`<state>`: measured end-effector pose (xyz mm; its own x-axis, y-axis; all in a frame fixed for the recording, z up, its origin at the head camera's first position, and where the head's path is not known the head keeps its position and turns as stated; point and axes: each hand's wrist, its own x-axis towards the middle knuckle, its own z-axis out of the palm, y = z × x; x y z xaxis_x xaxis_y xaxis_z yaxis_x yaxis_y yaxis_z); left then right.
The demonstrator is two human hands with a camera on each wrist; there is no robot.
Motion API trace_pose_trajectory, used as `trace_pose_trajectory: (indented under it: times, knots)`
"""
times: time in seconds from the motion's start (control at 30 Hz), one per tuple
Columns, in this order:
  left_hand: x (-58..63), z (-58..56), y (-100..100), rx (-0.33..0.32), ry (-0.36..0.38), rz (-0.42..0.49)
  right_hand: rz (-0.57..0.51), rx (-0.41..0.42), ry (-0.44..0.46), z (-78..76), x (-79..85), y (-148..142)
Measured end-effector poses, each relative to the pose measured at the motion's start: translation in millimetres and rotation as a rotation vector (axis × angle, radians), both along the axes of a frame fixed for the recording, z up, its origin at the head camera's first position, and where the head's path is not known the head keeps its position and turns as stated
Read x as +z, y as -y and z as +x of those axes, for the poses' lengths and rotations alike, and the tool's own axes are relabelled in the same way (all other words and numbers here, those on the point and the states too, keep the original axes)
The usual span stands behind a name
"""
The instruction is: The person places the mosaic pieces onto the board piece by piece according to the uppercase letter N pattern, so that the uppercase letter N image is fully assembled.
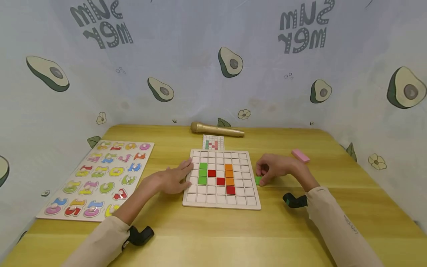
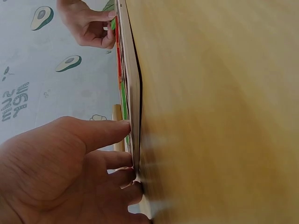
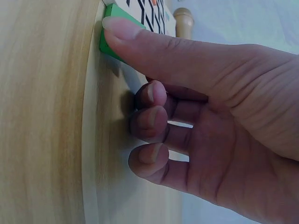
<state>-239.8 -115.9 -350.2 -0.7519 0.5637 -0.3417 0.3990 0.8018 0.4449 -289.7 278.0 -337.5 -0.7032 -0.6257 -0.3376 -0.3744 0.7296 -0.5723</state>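
Observation:
A white grid board (image 1: 201, 199) lies on the table with green, red and orange squares in some cells. My left hand (image 1: 173, 180) rests at the board's left edge, its fingers loosely extended along the side in the left wrist view. Just beyond the right edge of the board, my right hand (image 1: 274, 167) pinches a green square tile (image 1: 258, 180). The thumb lies over this tile (image 3: 108, 47) in the right wrist view, while the other fingers curl below. A small pattern card (image 1: 213, 142) with coloured squares sits behind the board.
At left is a number puzzle board (image 1: 125, 168) with knobbed pieces. A gold microphone (image 1: 217, 129) lies at the back of the wooden table (image 1: 213, 237). A pink block (image 1: 300, 155) rests beyond my right hand. A patterned cloth (image 1: 200, 74) hangs behind.

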Motion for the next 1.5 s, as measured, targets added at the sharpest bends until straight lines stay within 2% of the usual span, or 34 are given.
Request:
trace_pose_trajectory:
  times: [0.23,0.57,0.87,1.1,1.27,1.5]
  knots:
    - [-6.2,2.4,1.3,0.007,0.012,-0.002,-0.015,-0.008,-0.011,2.0,-4.2,2.4]
    - [-1.0,-2.8,0.6,0.002,0.0,-0.004,-0.005,-0.065,-0.089,0.1,2.2,3.3]
    - [-4.5,-1.1,0.4,-0.004,0.007,-0.006,0.005,0.009,-0.085,-2.2,-2.9,-1.6]
    - [-1.8,-2.1,0.3,-0.002,0.002,0.004,-0.09,0.051,-0.144,-7.5,-2.8,-5.9]
    - [-2.8,-0.7,0.7,-0.007,0.002,0.001,-0.131,0.024,-0.103,-6.8,-4.2,-9.1]
    - [1.7,-2.3,-0.1,0.001,-0.006,0.005,-0.216,-0.069,-0.092,-5.0,2.8,-7.7]
